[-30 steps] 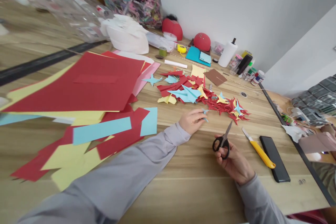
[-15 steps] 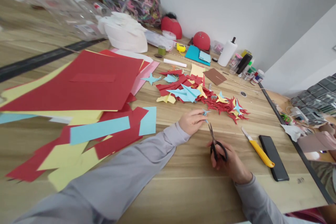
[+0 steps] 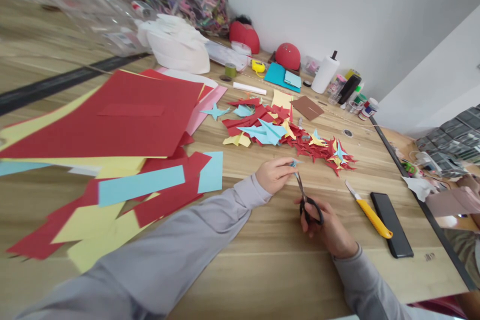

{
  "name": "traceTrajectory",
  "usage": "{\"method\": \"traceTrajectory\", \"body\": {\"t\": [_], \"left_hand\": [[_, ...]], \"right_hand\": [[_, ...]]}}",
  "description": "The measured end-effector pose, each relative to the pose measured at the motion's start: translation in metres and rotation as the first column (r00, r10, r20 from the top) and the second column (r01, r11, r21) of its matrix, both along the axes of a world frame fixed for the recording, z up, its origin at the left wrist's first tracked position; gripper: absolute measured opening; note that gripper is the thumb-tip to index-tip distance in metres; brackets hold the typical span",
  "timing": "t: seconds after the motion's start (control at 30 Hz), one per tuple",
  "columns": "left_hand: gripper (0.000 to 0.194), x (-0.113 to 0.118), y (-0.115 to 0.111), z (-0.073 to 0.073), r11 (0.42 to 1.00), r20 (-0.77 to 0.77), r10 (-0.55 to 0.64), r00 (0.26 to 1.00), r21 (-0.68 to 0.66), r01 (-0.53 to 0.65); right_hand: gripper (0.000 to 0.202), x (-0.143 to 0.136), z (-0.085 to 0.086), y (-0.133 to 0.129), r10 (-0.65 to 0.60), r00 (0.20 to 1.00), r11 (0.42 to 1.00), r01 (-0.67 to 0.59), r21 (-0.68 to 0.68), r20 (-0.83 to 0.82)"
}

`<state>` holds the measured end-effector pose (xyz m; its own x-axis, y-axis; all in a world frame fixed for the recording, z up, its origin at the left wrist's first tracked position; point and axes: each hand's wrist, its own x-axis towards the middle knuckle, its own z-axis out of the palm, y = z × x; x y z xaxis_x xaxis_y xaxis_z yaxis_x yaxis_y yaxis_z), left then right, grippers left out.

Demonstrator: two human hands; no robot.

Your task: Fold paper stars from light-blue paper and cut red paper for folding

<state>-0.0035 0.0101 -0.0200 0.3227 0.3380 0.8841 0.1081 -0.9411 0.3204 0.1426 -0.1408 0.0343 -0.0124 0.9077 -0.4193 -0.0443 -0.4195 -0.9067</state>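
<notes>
Between its fingertips my left hand (image 3: 275, 175) pinches a small light-blue piece of paper (image 3: 295, 163). My right hand (image 3: 326, 225) is closed round the black handles of a pair of scissors (image 3: 303, 194). The scissor tips reach up to the blue paper, right beside the left fingers; whether the blades are on the paper is too small to tell. Just beyond the hands lies a pile of red folded and cut paper pieces (image 3: 303, 144). Among them are yellow pieces and a larger light-blue folded paper (image 3: 266, 132).
Red sheets (image 3: 146, 115) and blue strips (image 3: 142, 185) cover the left side. A yellow utility knife (image 3: 371, 215) lies by a black phone-like slab (image 3: 392, 225) on the right. A white bottle (image 3: 325, 75) and several jars stand along the wall.
My right hand has moved slightly up and left, bringing the scissor tips closer to the blue paper. My left hand keeps its pinch in nearly the same place.
</notes>
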Motion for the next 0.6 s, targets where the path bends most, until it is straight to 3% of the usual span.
{"method": "traceTrajectory", "body": {"t": [0.6], "left_hand": [[0.017,0.0,-0.0014,0.0046,0.999,0.022,-0.013,1.0,0.031,0.012]], "right_hand": [[0.054,-0.0007,-0.0017,0.0007,-0.031,0.999,0.999,0.031,-0.011,0.02]]}}
